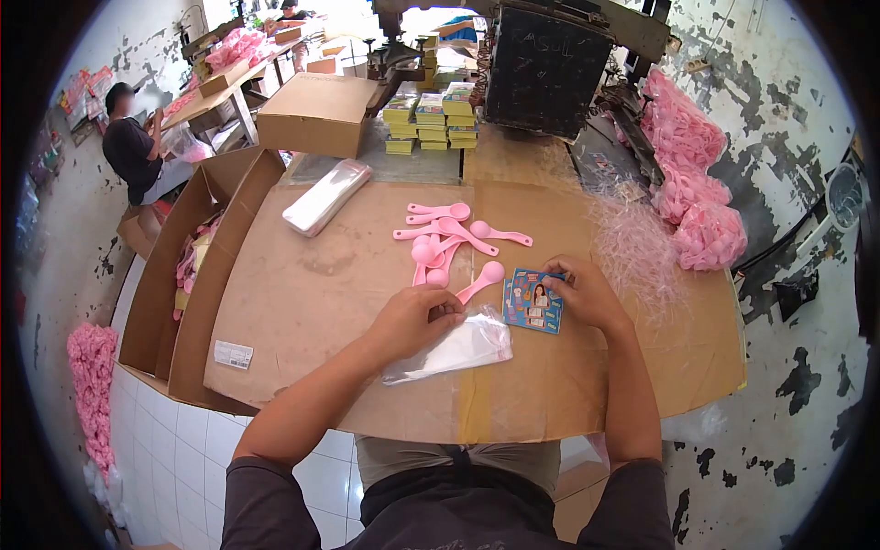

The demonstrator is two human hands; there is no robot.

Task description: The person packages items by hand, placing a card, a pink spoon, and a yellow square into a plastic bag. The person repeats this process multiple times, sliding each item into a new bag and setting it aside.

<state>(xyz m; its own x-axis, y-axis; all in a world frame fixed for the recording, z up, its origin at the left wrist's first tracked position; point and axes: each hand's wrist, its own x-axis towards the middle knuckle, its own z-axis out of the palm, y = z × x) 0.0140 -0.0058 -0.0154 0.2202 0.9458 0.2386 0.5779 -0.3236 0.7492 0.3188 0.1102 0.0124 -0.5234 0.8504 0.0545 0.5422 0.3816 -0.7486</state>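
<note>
My left hand (423, 321) is closed at the handle end of a pink spoon (483, 281), over the upper edge of a clear plastic bag (458, 350); what its fingertips grip is too small to make out. My right hand (577, 289) pinches the upper right corner of small blue printed cards (533, 301), which lie on the cardboard beside the bag. Just beyond my hands is a loose pile of pink spoons (442, 240). Farther left lies a stack of clear bags (327, 197).
Stacks of cards (431, 119) and a closed carton (316, 110) stand at the back, near a dark machine (536, 73). An open box (174, 302) is at left. Clear plastic strands (637, 238) and pink bundles (710, 234) lie right. A person (133, 147) sits far left.
</note>
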